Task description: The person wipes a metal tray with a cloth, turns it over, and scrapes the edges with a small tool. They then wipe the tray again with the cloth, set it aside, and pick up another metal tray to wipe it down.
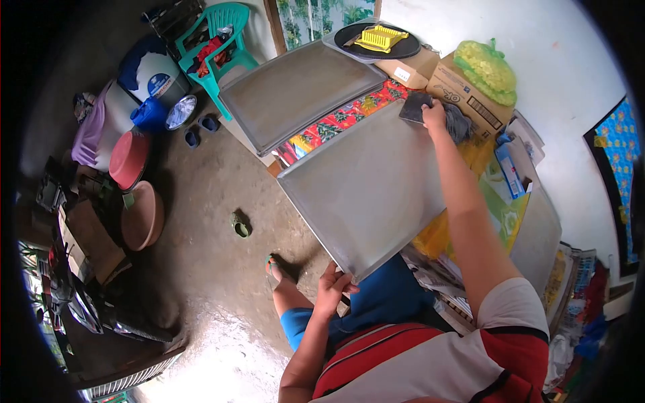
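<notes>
A wide, shallow metal tray point(369, 181) with a raised rim lies tilted in front of me, its near corner over my lap. My left hand point(331, 290) is at that near corner, its fingers bent around the rim. At the far right corner my right hand point(435, 115) grips a dark, flat rectangular pad point(412, 107), whose exact kind I cannot make out. Right behind that hand lies a crumpled grey cloth point(459, 125). A second similar tray point(309, 87) rests beyond, on a red floral cloth point(349, 115).
Cardboard boxes point(470, 91), a yellow net bag point(487, 67) and a round black tray point(346, 41) with a yellow slotted rack point(381, 38) stand at the back. A green plastic chair point(232, 64) is far left. Basins point(142, 215) and a clog point(240, 225) are on the floor.
</notes>
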`<state>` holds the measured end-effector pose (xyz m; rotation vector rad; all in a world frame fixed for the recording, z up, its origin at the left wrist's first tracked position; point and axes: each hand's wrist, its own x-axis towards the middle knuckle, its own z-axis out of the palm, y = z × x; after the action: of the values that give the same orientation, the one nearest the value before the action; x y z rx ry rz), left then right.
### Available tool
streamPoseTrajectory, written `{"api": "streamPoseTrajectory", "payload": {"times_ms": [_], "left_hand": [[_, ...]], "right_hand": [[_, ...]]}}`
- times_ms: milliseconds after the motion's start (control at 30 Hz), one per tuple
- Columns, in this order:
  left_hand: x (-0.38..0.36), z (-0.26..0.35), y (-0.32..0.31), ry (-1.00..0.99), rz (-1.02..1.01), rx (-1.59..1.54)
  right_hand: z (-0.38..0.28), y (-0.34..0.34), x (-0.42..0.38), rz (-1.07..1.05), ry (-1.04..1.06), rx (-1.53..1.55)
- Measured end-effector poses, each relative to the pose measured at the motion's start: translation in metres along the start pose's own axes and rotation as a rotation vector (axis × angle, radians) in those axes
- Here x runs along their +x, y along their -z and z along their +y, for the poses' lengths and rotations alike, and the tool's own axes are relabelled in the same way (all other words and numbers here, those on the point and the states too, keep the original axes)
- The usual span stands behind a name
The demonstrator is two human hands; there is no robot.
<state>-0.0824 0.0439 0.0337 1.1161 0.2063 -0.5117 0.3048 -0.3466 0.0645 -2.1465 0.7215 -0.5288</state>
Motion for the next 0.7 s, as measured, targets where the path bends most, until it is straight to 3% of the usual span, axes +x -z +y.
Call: {"api": "streamPoseTrajectory", "payload": {"times_ms": [100, 333, 533, 567, 667, 700], "left_hand": [[0.000, 0.002, -0.001, 0.010, 0.003, 0.011], [-0.001, 0.006, -0.003, -0.006, -0.005, 0.044], [-0.001, 0.006, -0.004, -0.016, 0.000, 0.012], [-0.001, 0.007, -0.004, -0.016, 0.003, 0.004], [-0.001, 0.001, 0.003, -0.014, 0.008, 0.063], [-0.002, 0.002, 0.004, -0.019, 0.021, 0.056]], "right_hand": [[-0.013, 0.001, 0.024, -0.051, -0.096, 0.034], [-0.018, -0.036, 0.071, -0.038, -0.091, -0.072], [-0.007, -0.053, 0.076, -0.228, -0.040, -0.039], [-0.004, -0.060, 0.076, -0.168, 0.041, -0.090], [-0.004, -0.044, 0.075, -0.234, 0.031, 0.096], [0.022, -0.057, 0.105, -0.148, 0.115, -0.032]]}}
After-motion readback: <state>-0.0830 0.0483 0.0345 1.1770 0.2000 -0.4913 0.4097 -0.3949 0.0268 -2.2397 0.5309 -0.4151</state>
